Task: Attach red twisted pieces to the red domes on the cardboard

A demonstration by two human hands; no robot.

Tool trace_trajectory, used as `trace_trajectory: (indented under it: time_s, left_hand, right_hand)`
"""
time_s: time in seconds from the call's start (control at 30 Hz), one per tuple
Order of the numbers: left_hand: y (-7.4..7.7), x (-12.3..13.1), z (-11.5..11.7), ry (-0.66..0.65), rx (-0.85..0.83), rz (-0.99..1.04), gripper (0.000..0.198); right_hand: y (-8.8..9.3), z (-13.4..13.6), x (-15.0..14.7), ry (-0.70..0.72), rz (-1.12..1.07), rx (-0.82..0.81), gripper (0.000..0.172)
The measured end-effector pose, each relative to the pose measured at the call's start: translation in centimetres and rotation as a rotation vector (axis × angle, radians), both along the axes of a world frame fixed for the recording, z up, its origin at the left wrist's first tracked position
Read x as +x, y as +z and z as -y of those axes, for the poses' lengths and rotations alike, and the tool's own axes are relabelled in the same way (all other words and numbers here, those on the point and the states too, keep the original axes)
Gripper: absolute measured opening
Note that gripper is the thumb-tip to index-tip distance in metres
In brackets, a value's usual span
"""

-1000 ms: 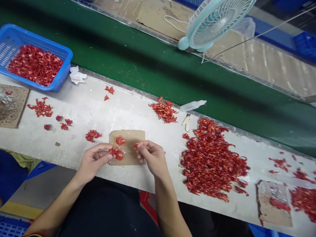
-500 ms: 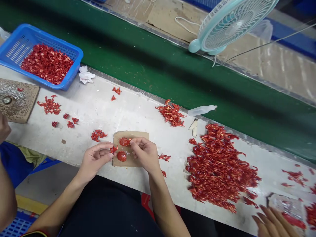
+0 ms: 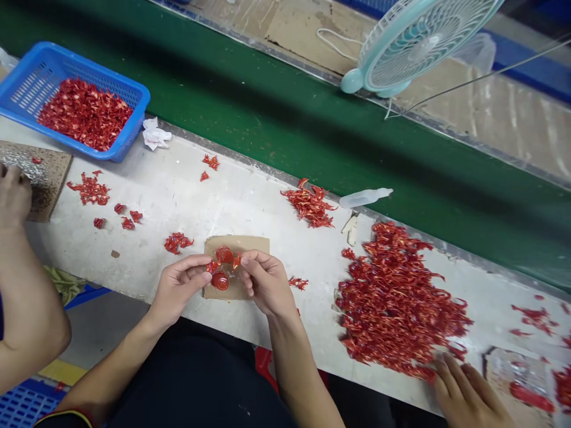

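My left hand pinches a small red spiky plastic piece between thumb and fingertips. Another small orange-red piece is gripped by the fingertips of my right hand. Both hands are over a cardboard square at the table's near edge. On that cardboard sit two glossy red round blobs, an upper one and a lower one. A little cluster of red pieces lies left of the cardboard, and a few more lie to the right of it.
A large heap of red pieces covers the table's right part, with a co-worker's hand at its edge. A smaller pile and a translucent bottle lie behind. At left are a blue basket and another person's hand.
My right hand has drawn its piece back from the upper red blob. My left hand has shifted right with its piece. The co-workers' hands at both sides have moved inward.
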State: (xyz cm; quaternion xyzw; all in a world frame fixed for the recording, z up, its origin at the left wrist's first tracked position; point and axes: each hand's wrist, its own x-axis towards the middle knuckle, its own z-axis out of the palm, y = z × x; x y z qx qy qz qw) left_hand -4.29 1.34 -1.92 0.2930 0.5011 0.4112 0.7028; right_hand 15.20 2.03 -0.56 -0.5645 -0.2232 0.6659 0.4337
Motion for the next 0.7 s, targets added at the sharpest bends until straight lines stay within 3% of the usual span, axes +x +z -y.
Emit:
trace_trajectory:
  time_s: [0.13, 0.33, 0.53, 0.7]
  left_hand:
    - [0.5, 0.9, -0.3, -0.008, 0.011, 0.049, 0.029]
    - [1.0, 1.3, -0.1, -0.061, 0.056, 0.048, 0.026]
    - [1.0, 1.6, 0.0, -0.015, 0.085, 0.049, 0.026]
    - [1.6, 1.9, 0.0, 0.006, 0.115, 0.029, 0.026]
  right_hand:
    - [0.7, 0.8, -0.5, 0.015, -0.047, 0.043, 0.030]
    - [1.6, 1.5, -1.4, 0.031, 0.084, 0.168, 0.022]
    - [2.4, 2.0, -2.2, -0.049, 0.282, 0.249, 0.019]
    - [2.0, 2.8, -2.6, -0.111, 0.292, 0.334, 0.009]
